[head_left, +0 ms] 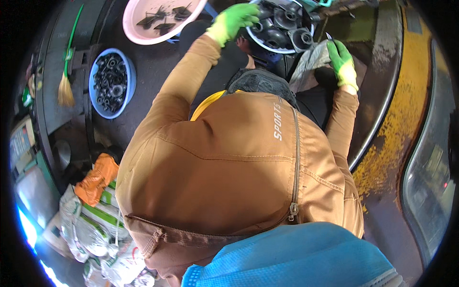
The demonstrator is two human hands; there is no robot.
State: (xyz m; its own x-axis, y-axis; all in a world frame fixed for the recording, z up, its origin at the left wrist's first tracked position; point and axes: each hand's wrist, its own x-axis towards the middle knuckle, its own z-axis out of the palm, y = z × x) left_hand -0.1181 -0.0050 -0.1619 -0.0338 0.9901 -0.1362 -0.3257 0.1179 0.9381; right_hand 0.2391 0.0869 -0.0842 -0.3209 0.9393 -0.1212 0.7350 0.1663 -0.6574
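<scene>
Through the head camera I find the black parts (285, 18) heaped in a basin (277, 50) with a pale rim, at the upper centre, ahead of the wearer's knees. They are dark and glossy, several of them round and hollow, flaring to wide mouths; one with a flanged face leans at the right of the heap.

The left hand (234, 20), in a green and yellow glove, is at the basin's left edge. Its fingers are extended and slightly apart; I see nothing gripped, and cannot tell whether the tips touch a part. The right hand (342, 62), gloved alike, is curled, its fingers clamped on a small blade (329, 36) whose metal tip projects upward beside a greyish cloth (306, 64).

To the left I note a pink basin (130, 28) containing a few black pieces and a blue basin (131, 88) of smaller black fittings. A straw broom (66, 91), a crumpled orange bag (98, 179) and white plastic sacks (91, 234) lie beyond.

My lower view is obstructed by a smooth brown jacket (229, 138) and a blue fabric mask (296, 253). On the right, a metal panel (382, 158) shows worn, flaking yellow paint.
</scene>
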